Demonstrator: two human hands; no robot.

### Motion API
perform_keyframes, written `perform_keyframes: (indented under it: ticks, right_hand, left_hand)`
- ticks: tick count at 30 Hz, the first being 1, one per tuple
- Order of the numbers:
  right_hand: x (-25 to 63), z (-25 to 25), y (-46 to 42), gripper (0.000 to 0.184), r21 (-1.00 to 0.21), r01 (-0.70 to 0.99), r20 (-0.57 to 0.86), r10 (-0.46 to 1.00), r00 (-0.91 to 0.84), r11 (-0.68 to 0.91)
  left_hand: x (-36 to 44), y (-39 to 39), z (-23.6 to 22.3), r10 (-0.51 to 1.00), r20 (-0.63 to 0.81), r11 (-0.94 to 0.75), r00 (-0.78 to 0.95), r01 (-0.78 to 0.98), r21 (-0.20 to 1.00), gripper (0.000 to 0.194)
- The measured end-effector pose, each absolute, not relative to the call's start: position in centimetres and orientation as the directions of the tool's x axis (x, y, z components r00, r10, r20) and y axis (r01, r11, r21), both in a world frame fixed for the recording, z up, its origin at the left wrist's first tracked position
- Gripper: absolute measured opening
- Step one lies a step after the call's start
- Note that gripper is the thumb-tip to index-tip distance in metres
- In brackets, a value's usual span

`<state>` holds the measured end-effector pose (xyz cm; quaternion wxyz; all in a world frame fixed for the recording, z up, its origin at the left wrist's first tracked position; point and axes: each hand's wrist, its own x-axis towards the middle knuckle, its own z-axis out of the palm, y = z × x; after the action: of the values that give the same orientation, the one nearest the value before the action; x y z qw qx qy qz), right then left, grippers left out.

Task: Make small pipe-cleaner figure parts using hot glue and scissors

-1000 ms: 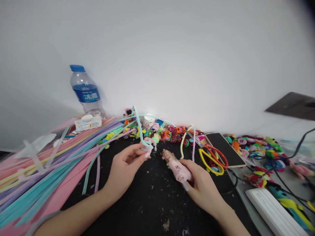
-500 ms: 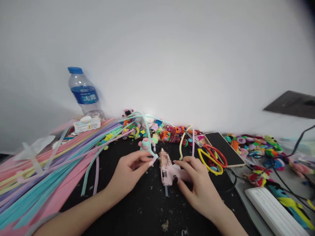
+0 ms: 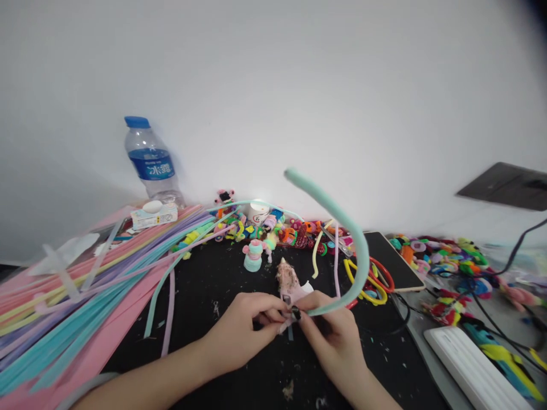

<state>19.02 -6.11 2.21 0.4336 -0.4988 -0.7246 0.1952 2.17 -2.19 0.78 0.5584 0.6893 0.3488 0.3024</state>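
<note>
One pink-and-mint chenille figure (image 3: pixel 253 257) stands formed; left hand (image 3: pixel 239 329) and right hand (image 3: pixel 335 336) pinch the mint chenille stem (image 3: pixel 360 250), its length uncoiled.

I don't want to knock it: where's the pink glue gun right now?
In the head view, the pink glue gun lies near the centre on the black surface, right of the mint-and-pink figure, partly behind the right hand.

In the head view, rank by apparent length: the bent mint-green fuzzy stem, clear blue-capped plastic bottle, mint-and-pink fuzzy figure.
1. Stem
2. Bottle
3. Figure
Nearness to the camera may enlarge the stem.
</note>
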Motion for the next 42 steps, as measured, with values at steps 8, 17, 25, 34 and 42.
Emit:
perform_keyframes:
  ticks: [8, 17, 25, 34, 42]
  right_hand:
    - [19.2, 1.9, -5.7, 0.014, -0.851, 0.450, 0.312, 0.950, 0.022, 0.269]
    - [19.1, 2.1, -5.7, 0.013, -0.871, 0.406, 0.297, 0.955, -0.010, 0.275]
    - [19.0, 2.3, -5.8, 0.013, -0.874, 0.369, 0.329, 0.944, -0.025, 0.315]
    - [19.1, 2.3, -5.7, 0.013, -0.907, 0.291, 0.299, 0.952, -0.060, 0.303]
    - [19.0, 2.6, -5.6, 0.013, -0.914, 0.258, 0.303, 0.949, -0.083, 0.314]
  left_hand:
    - [2.3, -1.9, 0.0, 0.820, -0.117, 0.052, 0.560, 0.131, 0.990, 0.023]
    - [2.2, -1.9, 0.5, 0.809, -0.088, 0.001, 0.581, 0.148, 0.989, 0.023]
    - [2.2, -1.8, 0.6, 0.840, -0.091, 0.064, 0.535, 0.069, 0.996, 0.018]
    - [2.2, -1.6, 0.7, 0.832, -0.110, 0.101, 0.544, 0.047, 0.994, 0.022]
    - [2.2, -1.7, 1.1, 0.825, -0.080, 0.069, 0.560, 0.041, 0.997, 0.017]
